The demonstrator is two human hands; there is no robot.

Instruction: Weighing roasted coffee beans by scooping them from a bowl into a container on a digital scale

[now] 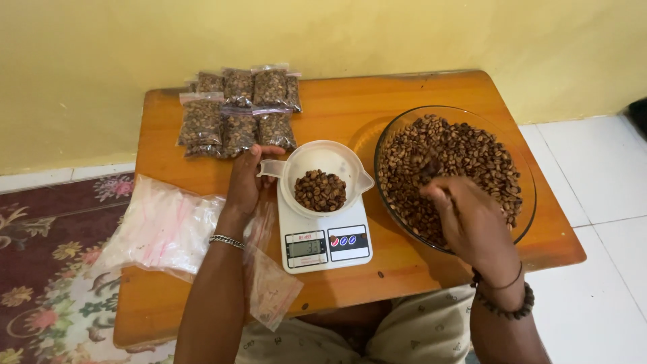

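My left hand [245, 180] grips the handle of a white measuring cup [323, 158] that stands on a small white kitchen scale [323, 244]. The cup holds a shallow layer of brown roasted beans [320, 190]. My right hand [465, 219] reaches into a large glass bowl [526, 202] full of the same beans [465, 152]; its fingers are closed around a dark scoop-like tool that is blurred among the beans. Both wrists wear bracelets.
Several filled clear zip bags of beans [236, 111] lie at the back left of the low wooden table [377, 94]. A stack of empty zip bags [158, 226] lies at the left, one loose bag [273, 290] near the front edge. Patterned rug left, white tiles right.
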